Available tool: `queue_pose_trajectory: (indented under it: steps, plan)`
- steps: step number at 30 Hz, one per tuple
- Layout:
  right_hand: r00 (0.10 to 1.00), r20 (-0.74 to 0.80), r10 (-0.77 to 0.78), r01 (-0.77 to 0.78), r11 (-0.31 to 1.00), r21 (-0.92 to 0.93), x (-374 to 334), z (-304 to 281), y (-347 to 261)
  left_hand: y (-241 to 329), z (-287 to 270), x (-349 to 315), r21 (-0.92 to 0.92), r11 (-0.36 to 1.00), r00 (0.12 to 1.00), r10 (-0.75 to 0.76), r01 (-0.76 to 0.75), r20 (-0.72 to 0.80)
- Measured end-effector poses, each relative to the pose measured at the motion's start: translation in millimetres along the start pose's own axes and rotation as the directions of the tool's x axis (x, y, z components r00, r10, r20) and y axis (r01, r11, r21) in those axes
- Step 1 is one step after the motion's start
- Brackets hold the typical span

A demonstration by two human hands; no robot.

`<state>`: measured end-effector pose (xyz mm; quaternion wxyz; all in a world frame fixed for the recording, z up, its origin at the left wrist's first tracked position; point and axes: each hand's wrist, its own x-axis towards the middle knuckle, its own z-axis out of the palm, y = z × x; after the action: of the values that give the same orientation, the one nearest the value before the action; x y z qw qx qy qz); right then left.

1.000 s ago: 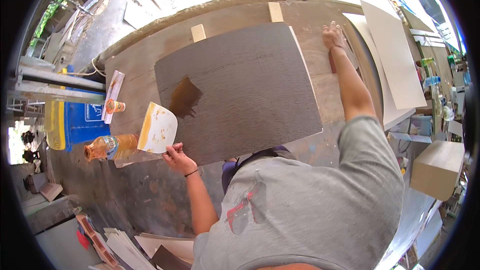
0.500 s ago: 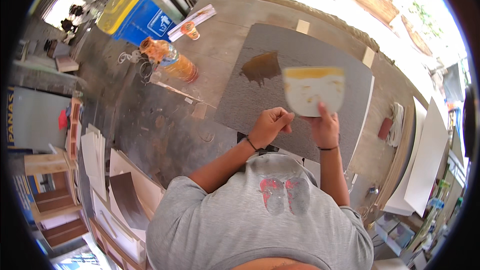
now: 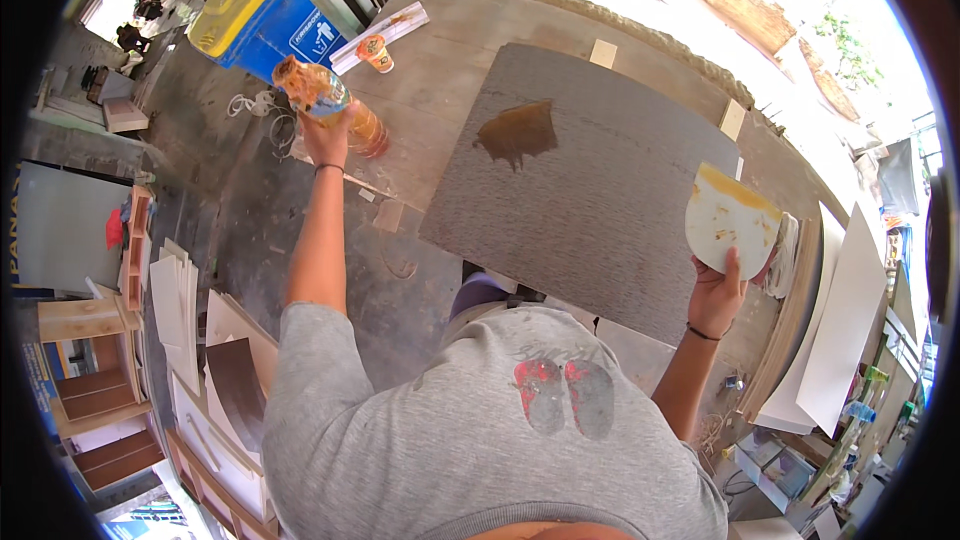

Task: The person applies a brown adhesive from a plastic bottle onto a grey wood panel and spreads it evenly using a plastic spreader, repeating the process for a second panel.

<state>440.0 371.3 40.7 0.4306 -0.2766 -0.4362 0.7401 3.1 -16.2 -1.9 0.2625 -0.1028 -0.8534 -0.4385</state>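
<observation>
while left hand (image 3: pixel 325 140) lifts bottle (image 3: pixel 330 105), right hand (image 3: pixel 717 295) holds spreader (image 3: pixel 730 220).

An open-air woodworking workshop. A rough, stained counter (image 3: pixel 440 110) carries a large grey laminate sheet (image 3: pixel 590 190) with a brown glue patch (image 3: pixel 517 132) near its far edge. Cut boards (image 3: pixel 185 315) and wooden shelf units (image 3: pixel 90 380) are stacked on the floor at left, white panels (image 3: pixel 840 320) lean at the counter's right edge, and a blue bin (image 3: pixel 260 15) stands beyond.

panel (image 3: pixel 620 200) grey, brown patch | spreader (image 3: pixel 728 220) white, yellow-edged | bottle (image 3: pixel 330 105) amber
</observation>
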Motion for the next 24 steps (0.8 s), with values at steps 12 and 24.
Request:
queue_pose_trajectory:
  steps: [12,24]
  plan:
    - [0.978,-0.151,-0.140,0.120,0.984,-0.135,-17,-49,-20,219,-13,82,0.023,0.907,0.396,0.160,-0.420,0.904]
    - [0.957,-0.211,-0.198,0.168,0.974,-0.153,-42,-63,-15,370,40,24,0.142,0.111,0.070,-0.492,-0.984,0.868]
